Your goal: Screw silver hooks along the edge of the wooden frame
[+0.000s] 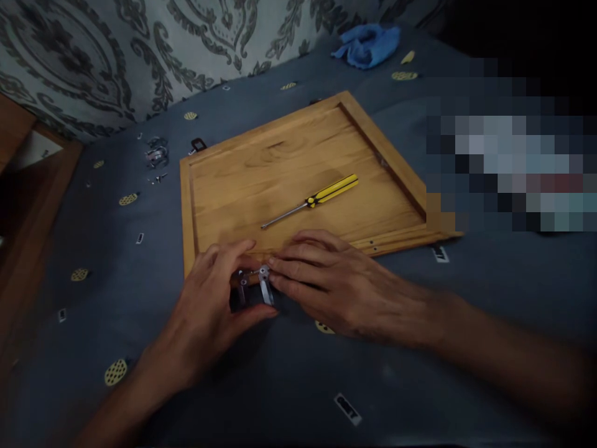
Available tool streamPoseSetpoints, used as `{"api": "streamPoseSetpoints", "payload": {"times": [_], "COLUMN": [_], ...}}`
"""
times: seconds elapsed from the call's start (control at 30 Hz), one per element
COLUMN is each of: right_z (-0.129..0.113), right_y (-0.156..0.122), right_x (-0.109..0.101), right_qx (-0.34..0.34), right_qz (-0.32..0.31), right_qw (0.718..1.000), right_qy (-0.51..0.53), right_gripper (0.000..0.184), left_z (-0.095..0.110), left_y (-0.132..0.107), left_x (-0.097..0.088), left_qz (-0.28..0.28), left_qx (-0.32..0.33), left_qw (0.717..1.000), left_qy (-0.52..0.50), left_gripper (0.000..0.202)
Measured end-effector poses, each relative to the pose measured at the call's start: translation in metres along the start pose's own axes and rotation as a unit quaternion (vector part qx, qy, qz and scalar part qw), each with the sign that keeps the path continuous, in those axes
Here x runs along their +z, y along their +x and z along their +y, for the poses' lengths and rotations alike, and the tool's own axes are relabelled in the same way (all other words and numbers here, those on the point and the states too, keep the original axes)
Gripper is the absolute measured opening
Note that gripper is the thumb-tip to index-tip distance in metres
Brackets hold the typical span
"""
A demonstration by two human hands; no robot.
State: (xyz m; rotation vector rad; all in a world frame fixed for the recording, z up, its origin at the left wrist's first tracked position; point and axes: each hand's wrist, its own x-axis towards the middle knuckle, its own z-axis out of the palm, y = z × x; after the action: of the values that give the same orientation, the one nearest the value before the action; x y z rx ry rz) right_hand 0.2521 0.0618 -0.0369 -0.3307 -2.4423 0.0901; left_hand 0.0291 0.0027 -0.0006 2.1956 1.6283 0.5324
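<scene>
A wooden panel [280, 162] with a raised frame lies flat on the dark patterned cloth. At its near edge is a small silvery metal hinge [265, 285] with cross-head screw heads on it. My left hand [212, 295] curves round the hinge, thumb on the near side and fingers on the far side. The fingers of my right hand [333, 283] rest against its right side, close together, over the panel's near rail. What the right fingertips pinch, if anything, is hidden. On the panel lies a screwdriver [310, 201] with a yellow and black handle, beyond both hands.
Small metal pieces [157, 152] and screws [159, 178] lie on the cloth left of the panel. A crumpled blue cloth [368, 46] sits at the back right. Wooden furniture [41, 205] stands along the left. The right side is partly pixelated.
</scene>
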Motion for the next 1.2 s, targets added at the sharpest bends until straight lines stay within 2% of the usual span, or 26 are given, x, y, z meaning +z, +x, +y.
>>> {"api": "streamPoseSetpoints", "payload": {"times": [0.23,0.83,1.2], "right_z": [-0.0001,-0.0009,-0.0021], "right_y": [0.0023,0.0002,0.0002], "right_x": [-0.0068,-0.0032,-0.002], "right_qx": [0.012,0.011,0.021], "right_qz": [-0.065,-0.082,-0.076], "right_qw": [0.997,0.996,0.996], "right_qy": [0.028,0.026,0.041], "right_gripper": [0.034,0.03,0.015], "left_z": [-0.0018,0.0004,0.0025], "left_y": [0.0002,0.0014,-0.0026], "left_x": [-0.0038,-0.0073,-0.0046], "left_qz": [-0.021,-0.034,-0.015], "left_qx": [0.0,-0.005,-0.01], "left_qw": [1.0,0.999,1.0], "left_qy": [-0.014,-0.012,0.001], "left_gripper": [0.075,0.071,0.072]}}
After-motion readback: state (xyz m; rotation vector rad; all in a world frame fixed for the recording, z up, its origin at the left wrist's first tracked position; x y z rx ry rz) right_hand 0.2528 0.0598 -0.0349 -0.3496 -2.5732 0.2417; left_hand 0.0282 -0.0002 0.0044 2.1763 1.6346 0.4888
